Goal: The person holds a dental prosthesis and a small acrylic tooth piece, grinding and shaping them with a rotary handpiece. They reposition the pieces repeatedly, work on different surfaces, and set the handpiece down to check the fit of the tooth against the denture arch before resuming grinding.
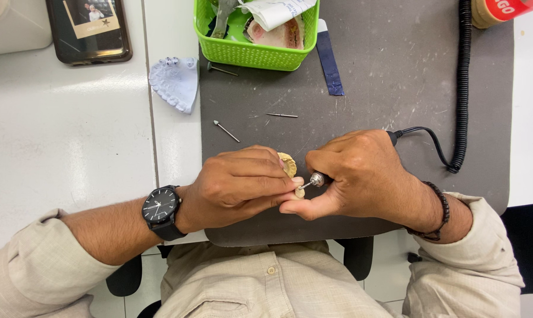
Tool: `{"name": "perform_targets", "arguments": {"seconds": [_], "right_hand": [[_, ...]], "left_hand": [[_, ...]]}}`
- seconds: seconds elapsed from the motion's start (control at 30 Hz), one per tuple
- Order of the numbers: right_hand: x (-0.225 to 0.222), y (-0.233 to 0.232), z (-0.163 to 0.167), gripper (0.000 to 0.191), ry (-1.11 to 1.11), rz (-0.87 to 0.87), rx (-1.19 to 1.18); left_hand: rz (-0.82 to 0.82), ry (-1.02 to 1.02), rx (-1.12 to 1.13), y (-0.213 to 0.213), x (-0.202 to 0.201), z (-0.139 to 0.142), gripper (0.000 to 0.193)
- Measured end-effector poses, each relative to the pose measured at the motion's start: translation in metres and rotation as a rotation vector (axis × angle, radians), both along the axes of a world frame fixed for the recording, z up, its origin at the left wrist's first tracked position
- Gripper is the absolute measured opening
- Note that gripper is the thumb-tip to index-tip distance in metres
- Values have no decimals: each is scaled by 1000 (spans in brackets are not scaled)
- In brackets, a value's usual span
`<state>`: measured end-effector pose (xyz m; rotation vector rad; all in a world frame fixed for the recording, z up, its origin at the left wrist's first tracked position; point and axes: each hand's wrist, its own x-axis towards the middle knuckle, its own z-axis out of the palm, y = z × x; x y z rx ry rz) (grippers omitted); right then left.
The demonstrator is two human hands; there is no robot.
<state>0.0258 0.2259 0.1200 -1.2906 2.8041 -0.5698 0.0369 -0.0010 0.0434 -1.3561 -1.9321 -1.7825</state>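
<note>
Left hand (240, 185) gripping a cast (288, 164), right hand (360, 174) closed around a grinder (317, 179), just below the basket (243, 53).

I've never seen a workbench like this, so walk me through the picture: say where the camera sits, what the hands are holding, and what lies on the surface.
The one picture comes from a camera worn on the person's head, looking down at their own two bare hands. The left hand, with a wristwatch, grips a small tan plaster-like piece. The right hand holds a corded rotary handpiece, its thin tip meeting that piece. Its coiled black cable runs up the right side. Both work over a dark grey mat on a white table. Also there: a green basket, a whitish dental cast, a phone, a blue strip and loose metal burs.
</note>
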Motion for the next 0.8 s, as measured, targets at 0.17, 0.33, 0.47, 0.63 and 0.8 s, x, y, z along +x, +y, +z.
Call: {"name": "perform_targets", "arguments": {"seconds": [0.17,0.33,0.47,0.63,0.8], "right_hand": [[1,0,0,63,-43,12,5],[0,1,2,63,-23,9,-14],[-1,0,1,62,-31,11,-12],[-1,0,2,63,-40,15,-10],[-1,0,3,63,-5,12,-20]], "left_hand": [[8,-2,15,0,1,0,19],[-10,-1,17,-1,0,1,16],[-13,4,19,0,-1,2,16],[-3,6,17,0,-1,3,15],[-12,2,20,-1,-2,3,14]]}}
